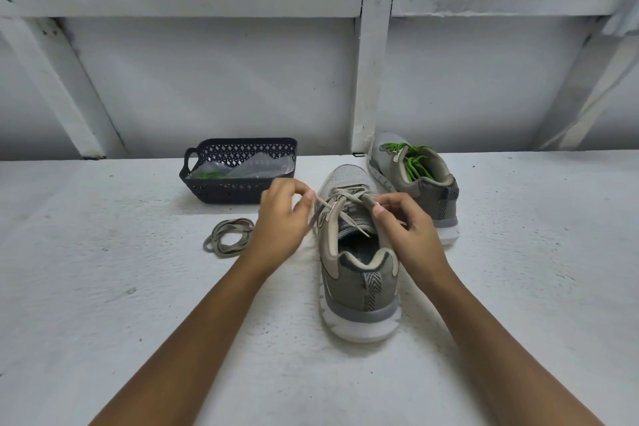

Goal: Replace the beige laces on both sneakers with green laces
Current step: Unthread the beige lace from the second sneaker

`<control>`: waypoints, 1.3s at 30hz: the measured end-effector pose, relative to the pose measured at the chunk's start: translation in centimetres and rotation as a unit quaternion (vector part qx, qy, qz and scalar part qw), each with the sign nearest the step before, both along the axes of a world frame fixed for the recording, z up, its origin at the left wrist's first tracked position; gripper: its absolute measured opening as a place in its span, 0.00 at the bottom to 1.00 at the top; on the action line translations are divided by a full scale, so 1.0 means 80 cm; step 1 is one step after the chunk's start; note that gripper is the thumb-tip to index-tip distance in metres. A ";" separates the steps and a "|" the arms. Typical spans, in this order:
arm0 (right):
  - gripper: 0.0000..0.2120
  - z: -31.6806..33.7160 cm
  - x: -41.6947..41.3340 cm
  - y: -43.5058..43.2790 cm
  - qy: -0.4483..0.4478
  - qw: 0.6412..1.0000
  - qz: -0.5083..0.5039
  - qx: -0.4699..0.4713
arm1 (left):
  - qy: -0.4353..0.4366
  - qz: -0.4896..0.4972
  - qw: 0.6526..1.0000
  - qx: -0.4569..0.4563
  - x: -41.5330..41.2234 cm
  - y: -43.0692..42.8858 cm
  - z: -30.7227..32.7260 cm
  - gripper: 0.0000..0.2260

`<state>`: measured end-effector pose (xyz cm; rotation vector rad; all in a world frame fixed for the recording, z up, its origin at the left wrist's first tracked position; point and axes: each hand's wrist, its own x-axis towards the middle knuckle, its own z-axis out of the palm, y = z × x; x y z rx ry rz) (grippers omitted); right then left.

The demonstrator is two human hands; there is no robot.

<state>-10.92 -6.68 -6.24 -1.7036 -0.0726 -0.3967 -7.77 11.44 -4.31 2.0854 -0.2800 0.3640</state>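
The near sneaker [359, 273] sits at the middle of the worktop [138, 287]. Its long axis runs 6 to 12 o'clock, heel toward us and toe pointing away. Its beige lace [349, 214] is not yet out.

Our left hand [280, 218] has its fingers [309, 196] curled, thumb and forefinger pinching one strand at the sneaker's 10 o'clock side. Our right hand [408, 228] pinches the lace by the upper eyelets at 2 o'clock, its other fingers loosely bent.

The far sneaker [428, 183], at 1 o'clock, points toward 11 and already carries a green lace [413, 162].

We judge the main risk to be a pull from both sides at once. That would cinch the crossings rather than free them, or drag the unweighted sneaker toward the far one. A frayed tip could also catch in an eyelet.

The loose beige lace [230, 233], coiled at 9 o'clock just beside our left wrist, could snag and tangle with the strand we draw out. The spare green lace [207, 175] lies in the basket [238, 190] at 11 o'clock, apparently inside clear plastic, so reaching for it will need a free hand.
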 end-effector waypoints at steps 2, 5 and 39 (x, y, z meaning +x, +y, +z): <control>0.06 0.001 0.000 0.000 0.001 1.000 0.000 -0.003 | 0.004 0.042 0.998 -0.054 0.005 0.006 0.003 0.03; 0.05 0.001 0.001 -0.001 0.006 1.000 0.003 -0.009 | 0.013 0.068 0.996 -0.061 0.011 0.012 0.001 0.05; 0.22 0.073 -0.012 -0.031 -0.036 0.937 0.005 -0.346 | 0.074 -0.133 0.982 0.112 -0.021 -0.009 0.013 0.17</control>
